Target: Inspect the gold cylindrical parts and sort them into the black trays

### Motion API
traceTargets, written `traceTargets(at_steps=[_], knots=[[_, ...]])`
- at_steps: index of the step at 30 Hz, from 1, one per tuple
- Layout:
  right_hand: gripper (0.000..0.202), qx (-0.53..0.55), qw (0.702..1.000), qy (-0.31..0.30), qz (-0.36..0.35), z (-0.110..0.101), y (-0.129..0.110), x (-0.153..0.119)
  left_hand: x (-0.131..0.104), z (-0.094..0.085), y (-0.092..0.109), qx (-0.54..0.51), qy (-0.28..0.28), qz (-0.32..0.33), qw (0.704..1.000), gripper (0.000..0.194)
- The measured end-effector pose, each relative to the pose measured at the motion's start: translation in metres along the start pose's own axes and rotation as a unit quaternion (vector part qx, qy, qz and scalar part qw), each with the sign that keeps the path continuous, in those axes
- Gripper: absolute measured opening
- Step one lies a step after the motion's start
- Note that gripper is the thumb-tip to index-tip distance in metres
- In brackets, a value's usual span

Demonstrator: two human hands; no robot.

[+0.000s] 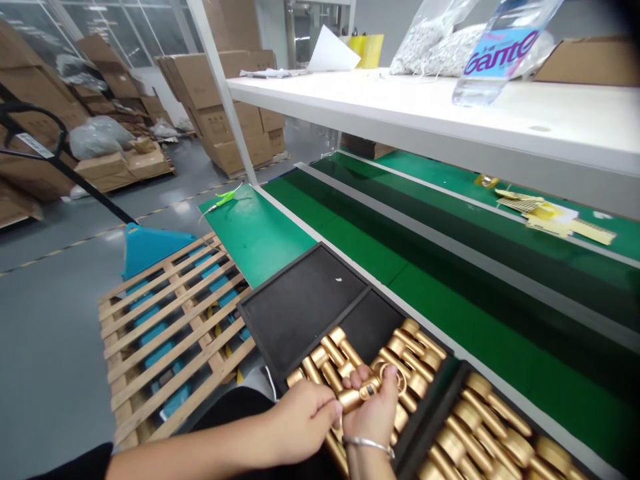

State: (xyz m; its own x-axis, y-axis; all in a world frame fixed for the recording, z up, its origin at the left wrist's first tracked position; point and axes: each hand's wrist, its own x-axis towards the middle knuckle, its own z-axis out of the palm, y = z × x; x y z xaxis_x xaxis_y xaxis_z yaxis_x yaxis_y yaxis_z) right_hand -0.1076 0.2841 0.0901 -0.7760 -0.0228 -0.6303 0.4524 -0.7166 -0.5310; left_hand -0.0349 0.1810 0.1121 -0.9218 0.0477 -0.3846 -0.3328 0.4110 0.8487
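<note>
In the head view my left hand (305, 417) comes in from the lower left, its thumb and fingers pinched on the near end of a gold-coloured metal part (356, 395). My right hand (373, 410), with a silver bracelet at the wrist, is palm up, its fingers curled round the same part near its ring-shaped end. Both hands are above a black tray (305, 303) that holds several similar gold parts (415, 350). A second black tray at the lower right bears more gold parts (480, 427).
A white shelf (400, 110) with a water bottle (493, 57) hangs over the green conveyor (430, 293). A green air gun (226, 198) lies on the green board. A wooden pallet (175, 320) on a blue pallet jack (150, 247) stands at left, with cardboard boxes behind.
</note>
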Motion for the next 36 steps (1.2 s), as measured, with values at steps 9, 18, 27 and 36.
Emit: traceTargets(at_steps=[9,18,27,36], knots=[[0.051,0.013,0.999,0.037,0.006,0.001,-0.010,-0.022,-0.002,0.012,0.002,-0.089,-0.035,0.019,0.995,0.024],[0.048,0.071,0.996,0.055,0.006,-0.013,-0.028,-0.015,0.007,0.029,0.011,-0.087,-0.054,0.024,0.994,0.024],[0.049,0.113,0.993,0.040,0.018,-0.047,-0.043,-0.015,0.007,0.057,0.017,-0.057,-0.065,0.028,0.996,0.033],[0.041,0.099,0.995,0.016,-0.010,-0.053,-0.051,-0.020,0.003,0.066,0.018,-0.038,-0.065,0.022,0.997,0.034]])
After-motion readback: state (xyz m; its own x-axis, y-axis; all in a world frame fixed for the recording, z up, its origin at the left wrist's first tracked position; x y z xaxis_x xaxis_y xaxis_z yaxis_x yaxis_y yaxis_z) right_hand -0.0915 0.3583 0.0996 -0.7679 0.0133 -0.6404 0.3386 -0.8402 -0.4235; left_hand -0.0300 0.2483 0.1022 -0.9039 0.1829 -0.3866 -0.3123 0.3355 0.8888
